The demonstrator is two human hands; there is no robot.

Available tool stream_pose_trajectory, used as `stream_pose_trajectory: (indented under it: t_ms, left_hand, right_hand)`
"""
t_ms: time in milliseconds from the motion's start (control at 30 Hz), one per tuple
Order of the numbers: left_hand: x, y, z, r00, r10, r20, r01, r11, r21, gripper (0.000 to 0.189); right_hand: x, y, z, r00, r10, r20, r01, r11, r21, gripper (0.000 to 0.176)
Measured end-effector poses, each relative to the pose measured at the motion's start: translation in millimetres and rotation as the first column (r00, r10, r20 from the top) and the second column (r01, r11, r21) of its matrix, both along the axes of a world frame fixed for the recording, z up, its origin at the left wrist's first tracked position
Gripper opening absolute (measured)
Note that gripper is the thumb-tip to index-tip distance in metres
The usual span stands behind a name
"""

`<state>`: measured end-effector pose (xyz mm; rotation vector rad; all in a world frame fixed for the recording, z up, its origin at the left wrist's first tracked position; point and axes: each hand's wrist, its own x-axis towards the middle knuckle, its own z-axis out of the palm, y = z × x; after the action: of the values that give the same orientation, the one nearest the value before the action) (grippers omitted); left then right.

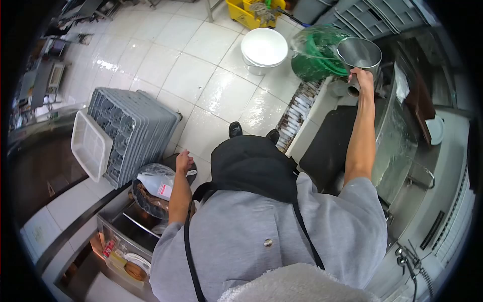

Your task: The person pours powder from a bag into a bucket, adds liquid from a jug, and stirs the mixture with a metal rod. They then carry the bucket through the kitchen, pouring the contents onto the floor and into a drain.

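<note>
My right hand (361, 78), at the end of a stretched arm, is closed around the handle of a metal pot (358, 52). The pot is tilted at the rim of a green bin (312, 63), and clear water splashes over that bin. My left hand (184, 160) hangs at my side with its fingers curled; whether anything is in them is too small to tell. Near it, a plastic jug (157, 184) with a red and white label lies in a clear bag.
A white bucket (264, 48) stands on the wet tiled floor (216, 90), left of the green bin. Stacked grey racks (138, 136) with a white tray (91, 145) are at left. A floor drain (298, 113) runs beside my feet. A metal sink (390, 166) is at right.
</note>
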<state>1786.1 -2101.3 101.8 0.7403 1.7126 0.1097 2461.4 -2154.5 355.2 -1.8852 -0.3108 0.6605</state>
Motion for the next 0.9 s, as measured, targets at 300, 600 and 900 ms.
stream_pose_trajectory:
  t_ms: [300, 600, 900]
  left_hand:
    - [11.8, -43.7, 0.4, 0.999, 0.035, 0.03, -0.033, 0.995, -0.092, 0.038]
    - [88.8, -15.2, -1.3, 0.983, -0.179, 0.044, 0.181, 0.983, -0.043, 0.042]
    - [160.0, 12.7, 4.3, 0.942, -0.332, 0.048, 0.329, 0.942, 0.061, 0.042]
  right_hand:
    - [11.3, 40.0, 4.5, 0.546, 0.396, 0.738, 0.16, 0.816, -0.555, 0.046]
    - [47.7, -39.8, 118.3, 0.155, 0.369, 0.916, 0.514, 0.762, -0.394, 0.055]
    - [95.7, -376.9, -5.3, 0.604, 0.155, 0.782, 0.699, 0.368, -0.613, 0.032]
